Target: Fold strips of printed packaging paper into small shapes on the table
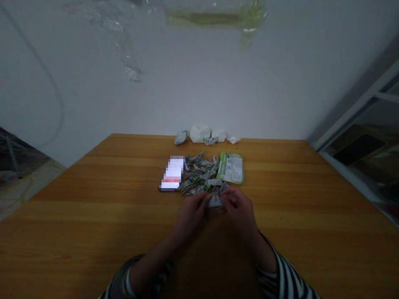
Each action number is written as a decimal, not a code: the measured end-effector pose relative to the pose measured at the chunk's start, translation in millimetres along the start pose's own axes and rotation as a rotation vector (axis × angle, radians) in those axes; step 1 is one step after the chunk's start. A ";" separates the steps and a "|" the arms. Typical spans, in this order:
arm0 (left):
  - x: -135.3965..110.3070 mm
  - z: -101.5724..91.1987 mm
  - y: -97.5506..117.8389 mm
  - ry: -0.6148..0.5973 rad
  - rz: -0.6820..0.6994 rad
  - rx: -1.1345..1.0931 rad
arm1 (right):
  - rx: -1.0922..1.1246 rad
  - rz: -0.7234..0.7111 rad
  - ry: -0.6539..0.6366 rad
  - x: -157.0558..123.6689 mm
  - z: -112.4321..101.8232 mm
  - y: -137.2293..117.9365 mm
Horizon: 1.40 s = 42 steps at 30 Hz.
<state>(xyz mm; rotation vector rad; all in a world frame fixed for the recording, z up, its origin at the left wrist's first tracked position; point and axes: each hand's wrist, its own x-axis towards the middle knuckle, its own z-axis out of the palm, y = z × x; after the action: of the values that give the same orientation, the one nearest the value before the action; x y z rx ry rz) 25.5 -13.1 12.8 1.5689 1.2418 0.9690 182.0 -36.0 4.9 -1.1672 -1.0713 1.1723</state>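
Between my two hands is a small piece of folded printed paper [215, 201]. My left hand [193, 209] pinches its left edge, and the fingers of my right hand [238, 205] close on its right side. Just beyond my fingers lies a heap of folded paper pieces [199, 172], printed in grey and green. A flat green-and-white printed packet [231, 168] rests at the right of the heap. At its left is a phone [173, 173] with a lit, blurred screen. My fingers partly cover the paper they hold.
The wooden table [109, 199] meets a pale wall [218, 83] at its back edge. Crumpled white tissues [200, 133] and a crumpled printed wrapper [181, 137] lie along that edge. Clear tape [124, 50] hangs on the wall. A framed glass panel [358, 137] stands at the right.
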 end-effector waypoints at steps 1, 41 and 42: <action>0.1 0.5 -1.5 -0.025 -0.011 -0.007 | 0.002 -0.001 0.007 1.3 -1.1 0.0; -7.1 8.2 -0.2 -0.103 -0.043 -0.316 | -0.571 -0.582 -0.038 0.5 -6.0 3.7; -7.2 7.3 1.8 -0.092 -0.085 -0.372 | -0.520 -0.602 -0.001 0.6 -6.9 3.6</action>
<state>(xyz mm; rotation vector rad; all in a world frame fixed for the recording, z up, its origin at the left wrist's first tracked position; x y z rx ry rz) 31.5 -21.6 11.9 1.2454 0.9900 0.9957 188.6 -36.0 0.6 -1.1032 -1.6426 0.4317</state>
